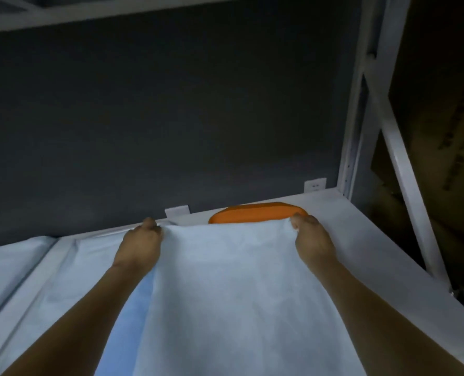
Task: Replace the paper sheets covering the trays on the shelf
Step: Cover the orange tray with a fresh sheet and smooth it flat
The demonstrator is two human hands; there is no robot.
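A pale blue paper sheet [225, 289] lies stretched over an orange tray [258, 211] on the white shelf [361, 234]. Only the tray's far rim shows beyond the sheet's far edge. My left hand [141, 240] pinches the sheet's far left corner. Its far right corner is pinched by my right hand [311, 237]. Both arms reach forward over the sheet. A brighter blue layer [136, 308] shows under the sheet beside my left forearm.
To the left, another pale sheet [6, 267] covers the neighbouring spot. A dark back wall [171, 118] with two white brackets stands behind the shelf. White frame posts [361, 104] rise at the right, with dim cardboard boxes [442, 131] beyond.
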